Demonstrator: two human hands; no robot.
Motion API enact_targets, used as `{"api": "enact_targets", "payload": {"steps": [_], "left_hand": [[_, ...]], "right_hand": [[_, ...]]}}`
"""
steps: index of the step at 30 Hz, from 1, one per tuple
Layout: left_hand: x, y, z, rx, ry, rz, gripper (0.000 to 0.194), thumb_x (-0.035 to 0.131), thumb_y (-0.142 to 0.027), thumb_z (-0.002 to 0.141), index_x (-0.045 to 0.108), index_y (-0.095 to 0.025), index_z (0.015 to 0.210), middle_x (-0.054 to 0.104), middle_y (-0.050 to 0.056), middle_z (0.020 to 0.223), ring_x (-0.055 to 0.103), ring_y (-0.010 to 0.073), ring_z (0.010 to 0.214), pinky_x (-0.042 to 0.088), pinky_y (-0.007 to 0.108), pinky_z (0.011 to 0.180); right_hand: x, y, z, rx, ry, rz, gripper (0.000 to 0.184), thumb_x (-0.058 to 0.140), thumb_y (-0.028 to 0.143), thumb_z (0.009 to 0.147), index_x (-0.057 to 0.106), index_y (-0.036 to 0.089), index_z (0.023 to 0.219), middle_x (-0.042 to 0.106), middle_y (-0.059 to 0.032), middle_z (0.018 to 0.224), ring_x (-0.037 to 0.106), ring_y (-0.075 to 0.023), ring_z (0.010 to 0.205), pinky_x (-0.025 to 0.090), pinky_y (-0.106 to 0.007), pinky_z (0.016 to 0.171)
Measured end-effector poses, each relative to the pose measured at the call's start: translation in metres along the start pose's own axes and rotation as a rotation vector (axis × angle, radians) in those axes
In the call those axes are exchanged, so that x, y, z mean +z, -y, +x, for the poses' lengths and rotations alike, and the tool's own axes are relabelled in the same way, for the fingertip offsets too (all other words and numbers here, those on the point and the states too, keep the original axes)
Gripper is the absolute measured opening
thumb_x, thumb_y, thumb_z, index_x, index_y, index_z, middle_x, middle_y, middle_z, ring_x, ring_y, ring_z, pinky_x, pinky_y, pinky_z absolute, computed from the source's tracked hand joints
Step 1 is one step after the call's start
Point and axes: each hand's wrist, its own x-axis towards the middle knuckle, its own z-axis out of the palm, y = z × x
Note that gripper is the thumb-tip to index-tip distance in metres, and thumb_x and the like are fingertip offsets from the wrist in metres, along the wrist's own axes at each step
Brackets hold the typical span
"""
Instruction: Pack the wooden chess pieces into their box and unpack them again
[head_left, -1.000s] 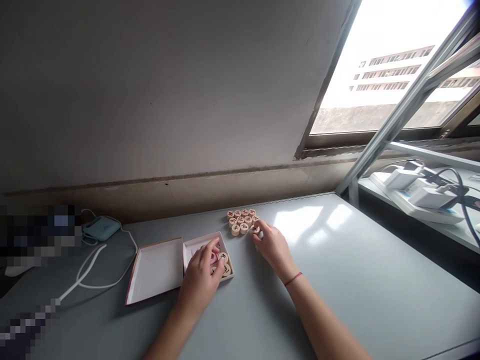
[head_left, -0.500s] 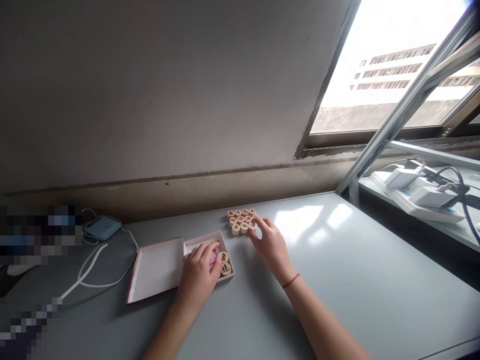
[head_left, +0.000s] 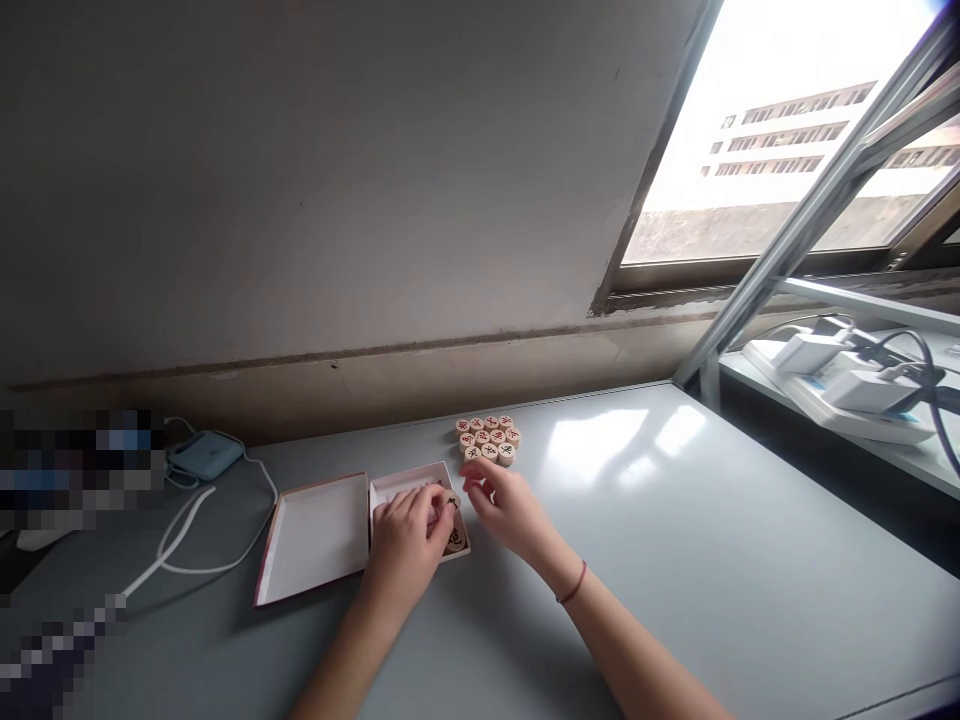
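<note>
On the grey table, a small open white box (head_left: 409, 480) holds round wooden Chinese chess pieces, one with a black character (head_left: 455, 541) in its near right corner. My left hand (head_left: 405, 535) is over the box, thumb and fingers pinching another Chinese chess piece (head_left: 451, 499), slightly tilted. It hides most of the box's inside. Just right of the box, my right hand (head_left: 514, 508) hovers with fingers curved and apart, nothing visible between them. Beyond it, rows of Chinese chess pieces (head_left: 482, 437) stand together, red characters behind and black ones in front.
The box's lid (head_left: 315, 535) lies open on the left. A white cable (head_left: 217, 571) and a light blue device (head_left: 204, 456) are farther left. A wall runs behind the table. On the right, a metal frame (head_left: 784, 235) and shelf hold white plugs (head_left: 855, 385).
My right hand has moved left from the rows of pieces to beside the box, leaving the front-row piece there. My left hand has taken hold of a chess piece in the box.
</note>
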Motion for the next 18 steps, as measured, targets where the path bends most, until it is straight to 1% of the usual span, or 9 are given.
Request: {"api": "enact_targets", "payload": {"steps": [2,4,7,9,11,13,14,16,18], "left_hand": [[-0.002,0.0,0.001,-0.043,-0.061,-0.179,0.02,0.046,-0.035,0.09,0.061,-0.023,0.095,0.07,0.003,0.09,0.065,0.0199,0.084,0.048,0.033,0.077],[-0.005,0.0,0.002,-0.117,-0.054,-0.359,0.025,0.046,-0.041,0.09,0.061,-0.023,0.099,0.07,0.004,0.092,0.066,0.0182,0.082,0.051,0.029,0.072],[-0.005,-0.001,0.001,-0.182,-0.039,-0.544,0.029,0.051,-0.045,0.088,0.061,-0.022,0.101,0.07,0.005,0.094,0.067,0.0183,0.084,0.053,0.028,0.071],[-0.004,0.001,0.001,-0.191,-0.095,-0.629,0.029,0.055,-0.045,0.086,0.062,-0.02,0.099,0.069,0.007,0.099,0.067,0.0188,0.089,0.054,0.029,0.077],[-0.003,0.004,0.001,-0.226,-0.167,-0.697,0.029,0.059,-0.045,0.083,0.061,-0.019,0.096,0.069,0.008,0.1,0.066,0.019,0.092,0.054,0.03,0.082],[-0.003,0.007,0.002,-0.281,-0.231,-0.741,0.03,0.062,-0.044,0.081,0.061,-0.018,0.095,0.069,0.008,0.097,0.067,0.0189,0.092,0.054,0.03,0.082],[-0.004,0.009,0.002,-0.305,-0.251,-0.75,0.031,0.062,-0.044,0.08,0.061,-0.018,0.096,0.069,0.007,0.096,0.067,0.0186,0.091,0.054,0.03,0.082],[-0.004,0.012,0.003,-0.324,-0.264,-0.746,0.032,0.062,-0.043,0.08,0.062,-0.019,0.1,0.068,0.007,0.099,0.067,0.0181,0.091,0.055,0.03,0.082],[-0.004,0.014,0.003,-0.325,-0.24,-0.723,0.032,0.061,-0.041,0.08,0.063,-0.019,0.104,0.067,0.008,0.104,0.066,0.0179,0.093,0.055,0.03,0.082]], "right_hand": [[0.0,0.002,-0.003,-0.13,0.002,-0.023,0.026,0.049,0.014,0.077,0.058,0.022,0.1,0.065,-0.0029,0.096,0.054,-0.011,0.066,0.042,-0.022,0.061],[0.004,0.006,-0.006,-0.233,0.0,-0.062,0.028,0.054,0.015,0.077,0.057,0.022,0.104,0.064,-0.0032,0.096,0.055,-0.012,0.069,0.043,-0.023,0.061],[0.006,0.009,-0.006,-0.302,-0.065,-0.116,0.023,0.054,0.02,0.083,0.058,0.022,0.105,0.064,-0.0032,0.088,0.055,-0.0127,0.067,0.043,-0.023,0.059],[-0.001,0.005,-0.003,-0.3,-0.154,-0.128,0.022,0.052,0.023,0.085,0.059,0.021,0.106,0.065,-0.0047,0.091,0.055,-0.013,0.067,0.045,-0.025,0.062],[-0.015,-0.005,0.003,-0.208,-0.292,-0.15,0.023,0.052,0.024,0.083,0.06,0.02,0.105,0.064,-0.0069,0.098,0.056,-0.0132,0.067,0.047,-0.026,0.065],[-0.033,-0.02,0.008,-0.034,-0.413,-0.222,0.025,0.052,0.024,0.079,0.062,0.018,0.102,0.063,-0.0085,0.102,0.055,-0.0129,0.063,0.047,-0.028,0.064],[-0.04,-0.028,0.01,0.052,-0.44,-0.268,0.026,0.052,0.023,0.078,0.063,0.018,0.1,0.063,-0.0085,0.102,0.056,-0.0136,0.063,0.046,-0.029,0.064],[-0.05,-0.042,0.012,0.164,-0.424,-0.347,0.024,0.051,0.021,0.075,0.064,0.019,0.096,0.063,-0.0071,0.099,0.059,-0.0157,0.07,0.045,-0.029,0.065],[-0.052,-0.052,0.012,0.218,-0.356,-0.409,0.021,0.051,0.019,0.075,0.064,0.02,0.091,0.064,-0.0055,0.094,0.06,-0.0176,0.077,0.043,-0.028,0.067]]}}
